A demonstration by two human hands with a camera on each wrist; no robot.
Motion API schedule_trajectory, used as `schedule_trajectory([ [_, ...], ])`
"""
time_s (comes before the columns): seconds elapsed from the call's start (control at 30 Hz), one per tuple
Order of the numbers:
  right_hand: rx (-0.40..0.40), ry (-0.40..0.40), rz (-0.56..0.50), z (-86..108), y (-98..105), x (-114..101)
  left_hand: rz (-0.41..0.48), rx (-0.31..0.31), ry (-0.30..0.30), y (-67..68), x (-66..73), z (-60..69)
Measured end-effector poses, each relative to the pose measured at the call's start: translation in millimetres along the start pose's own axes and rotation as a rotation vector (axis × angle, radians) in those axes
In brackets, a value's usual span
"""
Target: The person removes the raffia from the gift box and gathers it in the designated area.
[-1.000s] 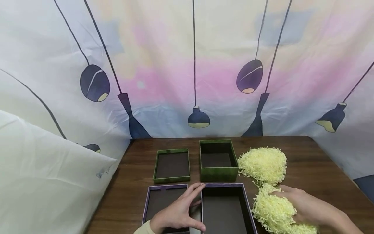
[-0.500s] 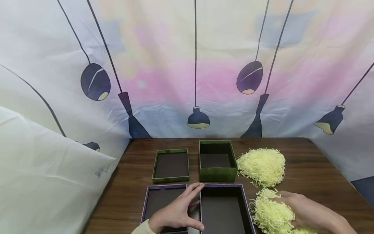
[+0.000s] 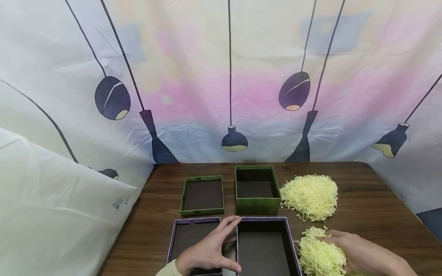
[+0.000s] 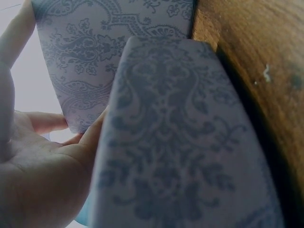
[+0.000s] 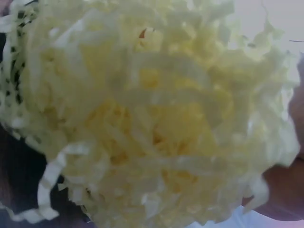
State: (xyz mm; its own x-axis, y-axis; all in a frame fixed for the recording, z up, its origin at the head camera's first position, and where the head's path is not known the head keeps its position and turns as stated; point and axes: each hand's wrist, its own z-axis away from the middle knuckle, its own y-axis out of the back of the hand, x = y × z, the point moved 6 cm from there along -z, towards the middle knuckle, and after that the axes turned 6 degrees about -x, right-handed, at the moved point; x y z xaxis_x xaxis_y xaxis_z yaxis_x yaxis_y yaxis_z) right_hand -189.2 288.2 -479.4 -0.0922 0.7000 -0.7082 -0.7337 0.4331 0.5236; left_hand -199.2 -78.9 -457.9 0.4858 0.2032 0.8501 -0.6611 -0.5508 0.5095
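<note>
My left hand [image 3: 212,251], with its fingers spread and nearly straight, rests against the left side of an open purple-rimmed box [image 3: 264,249]. In the left wrist view, fingertips touch a patterned box wall [image 4: 80,61]. My right hand [image 3: 362,251] grips a clump of pale yellow shredded paper [image 3: 321,255] just right of that box; its fingertips are buried in the strands. The same paper clump [image 5: 156,114] fills most of the right wrist view. Behind it lies a larger pile of shredded paper [image 3: 310,197], apart from the clump.
A purple-rimmed lid [image 3: 195,234] lies inside-up left of the purple box, partly under the left hand. Farther back stand an open green box [image 3: 259,206] and its shallow green lid [image 3: 202,211]. The wooden table [image 3: 362,199] ends at a printed curtain [image 3: 207,76].
The right hand and its paper clump have shifted slightly nearer to me, and a gap has opened between the clump and the back pile. The left hand keeps its place on the box.
</note>
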Motion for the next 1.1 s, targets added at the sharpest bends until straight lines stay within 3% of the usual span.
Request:
schedule_trajectory([
  [0.03,-0.001,-0.002,0.016,0.4,-0.3,0.8,0.001,-0.001,0.002,-0.1,0.2,0.1],
  [0.1,0.024,0.035,0.210,1.8,0.9,-0.8,0.001,-0.001,0.002,-0.2,0.6,0.3],
  [0.33,0.065,0.093,0.396,1.1,-1.5,-2.3,-0.004,0.002,-0.001,-0.8,0.6,0.8],
  [0.6,0.068,0.081,0.350,-0.8,-4.7,-1.3,-0.002,0.007,-0.011,-0.9,0.1,1.4],
  [0.73,0.081,0.068,0.362,-0.2,-4.6,-3.5,0.010,0.012,-0.012,-0.1,-0.5,1.4],
  [1.1,0.114,0.137,0.455,9.3,-6.4,-13.4,0.003,0.009,-0.009,-0.4,-1.5,0.8],
])
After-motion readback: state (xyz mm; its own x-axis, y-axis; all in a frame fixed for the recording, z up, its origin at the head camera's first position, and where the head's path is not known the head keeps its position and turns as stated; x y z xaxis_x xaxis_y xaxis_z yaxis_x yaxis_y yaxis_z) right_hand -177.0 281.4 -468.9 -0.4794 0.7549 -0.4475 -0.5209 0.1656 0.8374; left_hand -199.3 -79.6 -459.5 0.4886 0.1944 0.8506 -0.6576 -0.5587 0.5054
